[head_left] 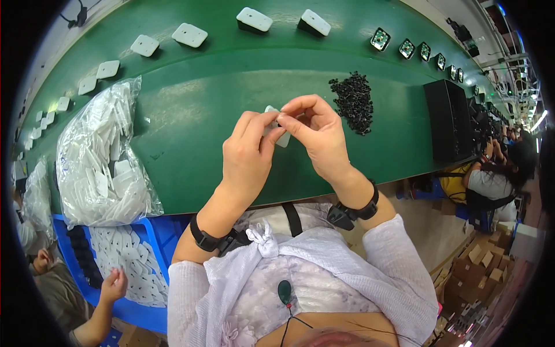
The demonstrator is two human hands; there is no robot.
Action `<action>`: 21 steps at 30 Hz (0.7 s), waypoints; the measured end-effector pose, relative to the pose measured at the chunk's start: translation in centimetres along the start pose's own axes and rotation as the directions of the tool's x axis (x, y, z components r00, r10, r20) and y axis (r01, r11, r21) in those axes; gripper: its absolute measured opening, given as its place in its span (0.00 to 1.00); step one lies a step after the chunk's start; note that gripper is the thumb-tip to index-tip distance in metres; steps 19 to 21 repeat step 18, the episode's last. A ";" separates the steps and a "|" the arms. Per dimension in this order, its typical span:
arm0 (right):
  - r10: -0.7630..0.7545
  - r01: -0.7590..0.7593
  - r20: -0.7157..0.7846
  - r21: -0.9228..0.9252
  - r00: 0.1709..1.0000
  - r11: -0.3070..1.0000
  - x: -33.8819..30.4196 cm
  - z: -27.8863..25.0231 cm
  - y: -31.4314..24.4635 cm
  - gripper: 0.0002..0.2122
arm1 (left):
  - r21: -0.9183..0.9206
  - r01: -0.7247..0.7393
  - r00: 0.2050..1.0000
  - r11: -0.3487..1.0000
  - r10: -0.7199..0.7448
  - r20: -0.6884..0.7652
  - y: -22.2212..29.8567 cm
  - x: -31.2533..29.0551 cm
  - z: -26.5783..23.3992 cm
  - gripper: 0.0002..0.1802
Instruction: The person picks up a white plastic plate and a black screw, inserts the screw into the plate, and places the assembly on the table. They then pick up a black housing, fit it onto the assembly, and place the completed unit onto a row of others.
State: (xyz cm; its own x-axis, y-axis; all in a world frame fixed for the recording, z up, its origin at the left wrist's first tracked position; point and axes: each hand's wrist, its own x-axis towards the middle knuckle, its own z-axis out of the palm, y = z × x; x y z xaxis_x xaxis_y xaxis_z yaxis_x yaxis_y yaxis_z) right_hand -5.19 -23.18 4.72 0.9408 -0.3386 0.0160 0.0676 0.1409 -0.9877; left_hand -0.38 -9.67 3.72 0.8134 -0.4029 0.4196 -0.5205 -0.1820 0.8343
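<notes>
Both hands meet above the green worktop, fingertips almost touching. My left hand (248, 147) is closed on a small white plastic plate (283, 140), mostly hidden behind the fingers. With thumb and index finger pinched at the plate's face, my right hand (319, 134) holds a tiny dark part, barely visible between the fingertips. To the right of that hand lies a heap of small black parts (354, 104). A clear plastic bag (104, 168) full of similar white plates rests on the left of the worktop.
Along the far side of the worktop (191, 139) stand white-topped units (189, 35) and open black housings with green boards (380, 39). A black box (448, 121) stands at right. Below the bag, a blue crate (153, 231) holds white plates; another person's hand (114, 284) is near it.
</notes>
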 end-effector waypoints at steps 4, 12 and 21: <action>-0.101 0.102 0.011 -0.041 0.995 0.994 -0.2 0.5 1.1 0.09 | 0.134 -0.112 0.994 0.985 0.109 0.030 -0.7 -0.4 -0.6 0.06; -0.386 0.460 0.277 -0.699 0.880 0.547 0.3 0.1 -0.5 0.03 | 0.248 -0.166 0.986 0.955 0.156 0.062 -1.0 -0.9 -1.3 0.04; -0.215 0.294 0.200 -0.677 0.956 0.675 -0.1 0.2 -1.5 0.04 | -0.306 0.343 0.939 0.888 -0.332 0.089 -1.3 -1.7 -1.9 0.19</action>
